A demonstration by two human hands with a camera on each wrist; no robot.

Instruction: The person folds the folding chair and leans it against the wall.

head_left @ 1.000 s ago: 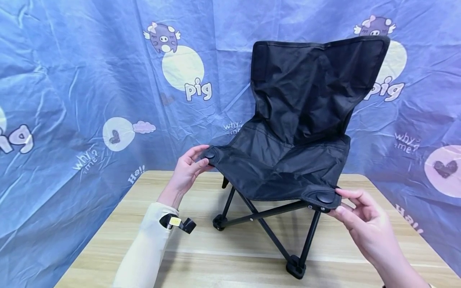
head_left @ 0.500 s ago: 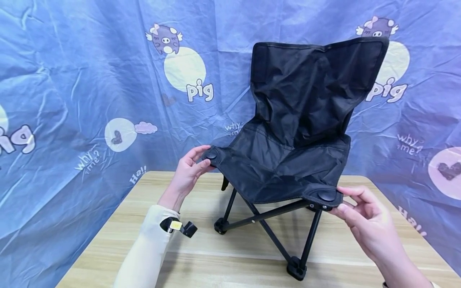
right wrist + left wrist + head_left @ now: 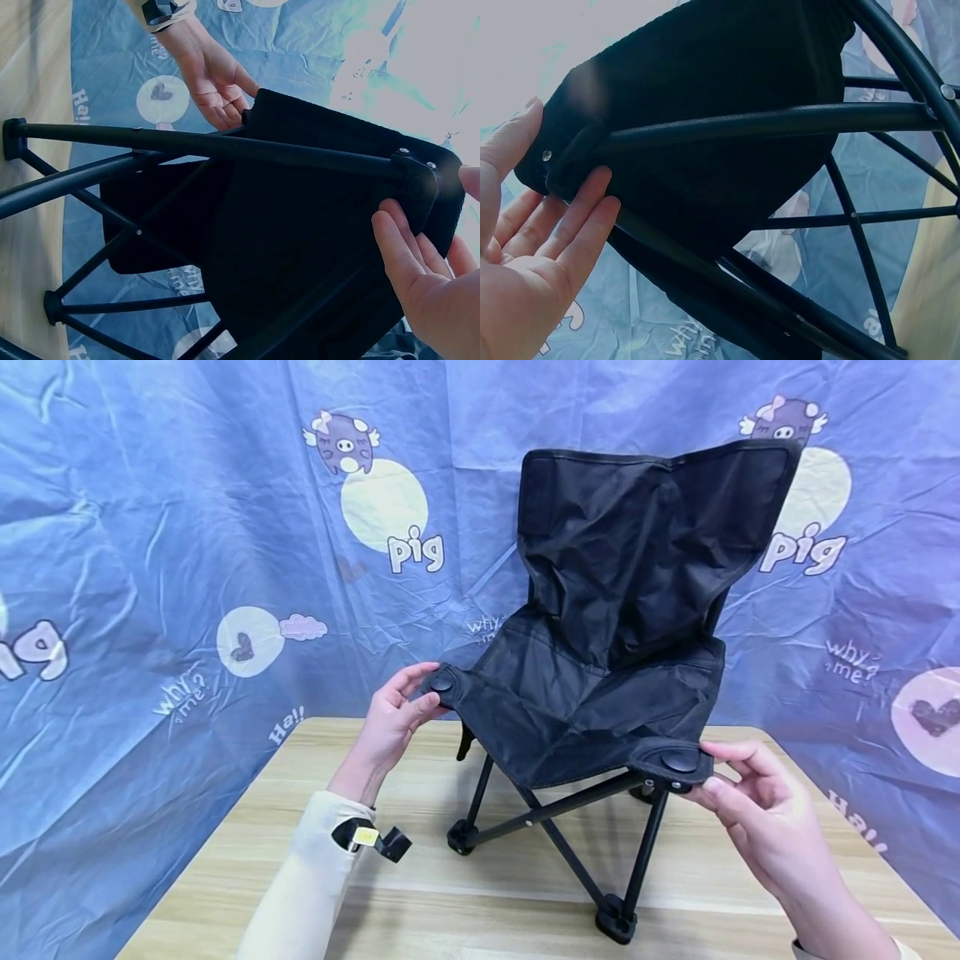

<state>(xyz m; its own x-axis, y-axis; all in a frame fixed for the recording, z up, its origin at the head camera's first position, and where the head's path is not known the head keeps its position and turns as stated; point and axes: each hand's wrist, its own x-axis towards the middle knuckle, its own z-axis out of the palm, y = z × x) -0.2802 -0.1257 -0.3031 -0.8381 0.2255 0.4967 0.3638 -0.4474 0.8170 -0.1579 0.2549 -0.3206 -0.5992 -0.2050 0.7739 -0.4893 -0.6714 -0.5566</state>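
A black folding camping chair (image 3: pixel 600 693) stands unfolded, its fabric seat spread over crossed metal legs and its backrest upright. My left hand (image 3: pixel 392 714) pinches the front left seat corner, thumb on top near a round black cap. In the left wrist view, the fingers (image 3: pixel 585 217) lie under that corner beside a frame tube. The front right corner is gripped by my right hand (image 3: pixel 768 818), with the thumb and index finger at its edge. Seen from below in the right wrist view, the right fingers (image 3: pixel 401 251) reach under the corner by the riveted joint.
The chair's plastic feet (image 3: pixel 617 920) are on a light wooden table (image 3: pixel 420 902). Behind it hangs a blue curtain (image 3: pixel 187 527) printed with pigs and lettering. A black strap-on device (image 3: pixel 371 837) sits on the left sleeve.
The chair's backrest has shifted slightly to the left, and the front right seat corner has risen a little since half a second ago. Both hands keep their hold on the corners.
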